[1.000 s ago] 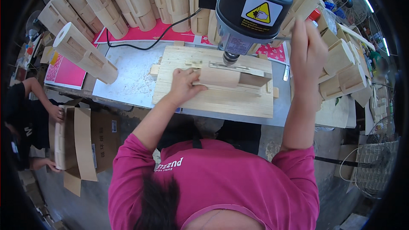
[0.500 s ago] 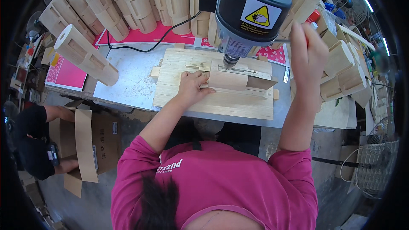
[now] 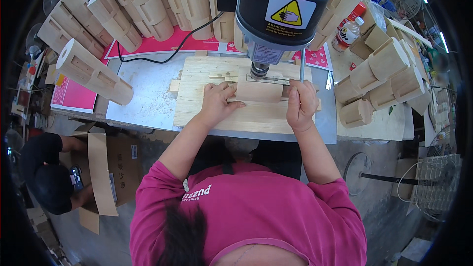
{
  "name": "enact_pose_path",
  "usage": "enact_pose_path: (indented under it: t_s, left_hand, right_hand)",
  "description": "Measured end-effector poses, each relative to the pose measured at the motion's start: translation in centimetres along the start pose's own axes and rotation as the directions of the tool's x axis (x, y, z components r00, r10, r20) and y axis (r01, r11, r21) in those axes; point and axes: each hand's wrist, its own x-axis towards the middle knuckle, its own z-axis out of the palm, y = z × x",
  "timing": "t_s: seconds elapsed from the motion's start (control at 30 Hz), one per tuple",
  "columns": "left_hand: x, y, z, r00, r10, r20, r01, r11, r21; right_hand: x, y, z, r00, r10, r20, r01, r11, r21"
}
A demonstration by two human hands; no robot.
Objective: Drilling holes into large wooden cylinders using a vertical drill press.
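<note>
A drill press (image 3: 281, 12) with a black and grey head stands over the bench, its chuck (image 3: 259, 71) directly above a pale wooden workpiece (image 3: 261, 92) with a rounded front. The workpiece lies in a wooden jig on a flat board (image 3: 197, 118). My left hand (image 3: 218, 104) grips the workpiece's left end, fingers bent at the back and thumb along the front. At the right end of the workpiece, my right hand (image 3: 301, 102) is closed around the lower end of the metal feed lever (image 3: 302, 65). The drill tip is hard to make out.
Several grooved wooden cylinders (image 3: 160, 15) stand behind the press; one cylinder (image 3: 93, 71) is at the left and more (image 3: 379, 64) at the right. A black cable (image 3: 162, 61) crosses the bench. A bottle (image 3: 348, 34) stands back right. Another person (image 3: 44, 172) reaches into a cardboard box (image 3: 125, 167).
My right hand has come down from high at the right to beside the workpiece, swinging the lever downward. The chuck sits slightly lower against the workpiece. My left hand keeps its place.
</note>
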Motion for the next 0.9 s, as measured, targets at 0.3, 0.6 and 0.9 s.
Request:
enact_pose_path:
  t_s: [0.3,0.6,0.9]
  left_hand:
    - [-0.3,-0.2,0.0,1.000,-0.018,0.001,0.018,0.999,0.028]
    - [0.2,0.8,0.2,0.989,-0.148,0.007,0.148,0.979,-0.140]
    - [-0.1,0.2,-1.2,0.985,-0.159,0.067,0.172,0.872,-0.458]
  right_hand:
    - [12.6,-3.9,-3.8,0.991,0.117,-0.067,-0.124,0.988,-0.098]
    - [15.8,1.0,-2.2,0.902,0.425,0.073,-0.431,0.887,0.165]
    - [1.4,2.7,-5.9,0.599,0.344,0.723,-0.309,0.932,-0.188]
